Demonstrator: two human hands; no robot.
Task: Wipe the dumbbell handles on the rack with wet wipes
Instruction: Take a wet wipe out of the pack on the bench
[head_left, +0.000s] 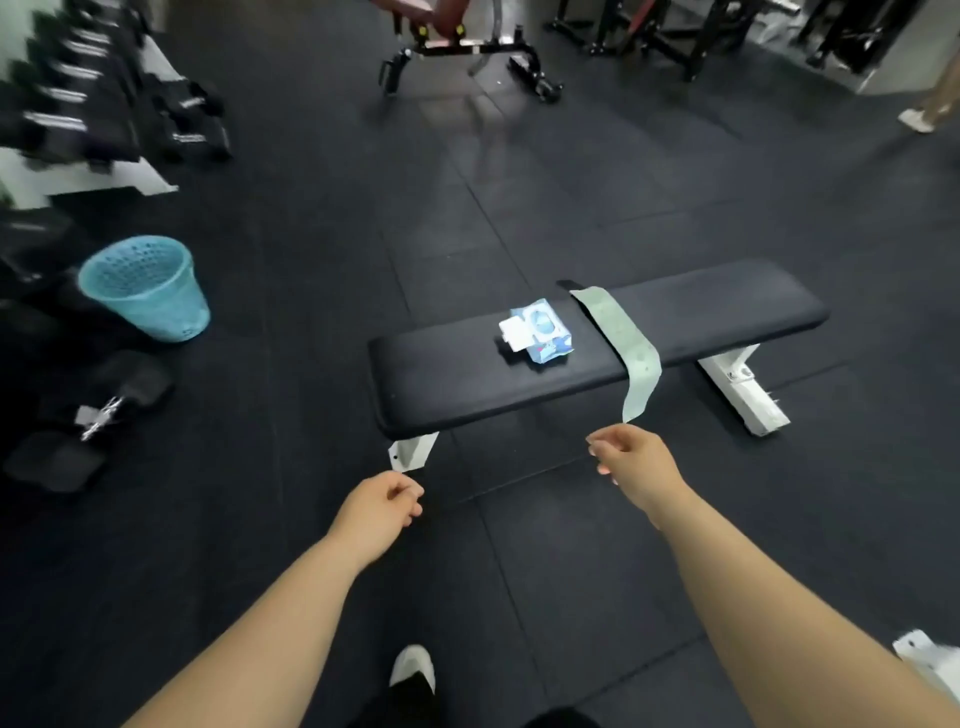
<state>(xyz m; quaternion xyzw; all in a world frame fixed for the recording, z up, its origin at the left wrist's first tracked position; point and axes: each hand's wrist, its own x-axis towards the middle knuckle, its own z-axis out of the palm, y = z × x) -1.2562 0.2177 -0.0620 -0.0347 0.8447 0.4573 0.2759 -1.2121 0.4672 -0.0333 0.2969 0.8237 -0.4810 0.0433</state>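
**A:** Head view: which step are you on?

**B:** Fetching a wipe. Your left grip (384, 506) is loosely curled and empty. Your right grip (636, 460) is curled at the strip's (618, 332) hanging end; I cannot tell if it's pinching.

**A:** Next?

**B:** The wipes (537, 332) lie on the table (441, 384) ahead. You'll likely pull one, then turn to the dumbbells (57, 122), far left.

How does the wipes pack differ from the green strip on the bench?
The wipes pack is compact, blue and white; the green strip is long and flat. The pack lies wholly on top; the strip drapes across, one end hanging off. Both rest on the bench.
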